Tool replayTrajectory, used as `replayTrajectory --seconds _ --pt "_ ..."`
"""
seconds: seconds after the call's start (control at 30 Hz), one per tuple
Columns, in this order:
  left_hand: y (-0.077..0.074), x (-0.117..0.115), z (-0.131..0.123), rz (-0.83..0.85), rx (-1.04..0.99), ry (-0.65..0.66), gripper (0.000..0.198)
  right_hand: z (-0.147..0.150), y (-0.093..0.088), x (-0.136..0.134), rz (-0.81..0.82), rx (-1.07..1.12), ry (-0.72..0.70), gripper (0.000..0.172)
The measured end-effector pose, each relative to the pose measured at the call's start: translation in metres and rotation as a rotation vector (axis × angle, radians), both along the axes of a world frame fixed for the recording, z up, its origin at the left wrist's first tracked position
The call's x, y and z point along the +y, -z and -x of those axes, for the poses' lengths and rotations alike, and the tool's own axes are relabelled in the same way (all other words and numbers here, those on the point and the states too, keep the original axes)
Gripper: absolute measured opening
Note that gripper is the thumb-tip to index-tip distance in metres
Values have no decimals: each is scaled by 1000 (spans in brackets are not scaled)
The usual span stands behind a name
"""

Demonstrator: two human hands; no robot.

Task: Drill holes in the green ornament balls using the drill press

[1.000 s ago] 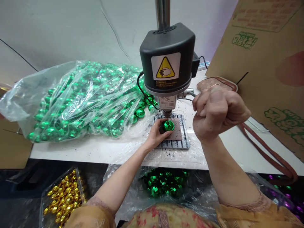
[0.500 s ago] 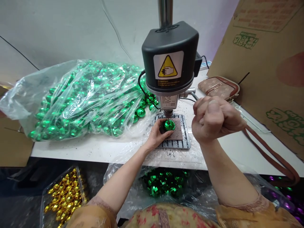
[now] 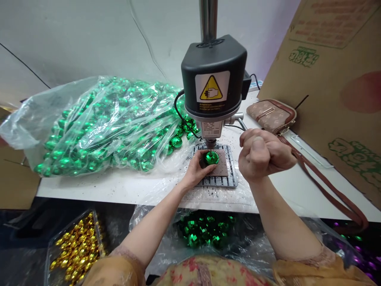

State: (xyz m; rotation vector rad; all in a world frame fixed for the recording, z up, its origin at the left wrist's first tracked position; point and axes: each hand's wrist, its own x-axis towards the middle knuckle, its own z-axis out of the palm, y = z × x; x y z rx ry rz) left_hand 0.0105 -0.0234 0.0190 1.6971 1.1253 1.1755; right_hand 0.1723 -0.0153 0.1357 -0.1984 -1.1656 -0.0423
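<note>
— Where is my left hand?

— At frame centre, fingers wrapped round the shiny green faceted ball, which sits on the brown pad of the ribbed metal drill table, the drill tip touching its top.

— And my right hand?

— Right of centre, a tight fist on the thin metal feed lever (mostly hidden) of the black bench drill. The clear plastic bag of green balls fills the left.
</note>
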Motion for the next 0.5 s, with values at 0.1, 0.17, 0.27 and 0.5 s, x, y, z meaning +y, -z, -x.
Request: replayTrajectory --seconds 0.1,0.17,0.27,0.5 --pt "1 1 0 12 -3 -5 56 1 -11 -3 38 27 4 50" --pt "2 2 -1 21 -12 2 56 1 -30 -4 115 63 -11 50" --pt "0 0 -2 9 -25 -7 54 0 -67 -1 379 96 -181 49" --pt "0 -15 1 -150 48 -262 47 -2 -92 14 467 162 -242 52"
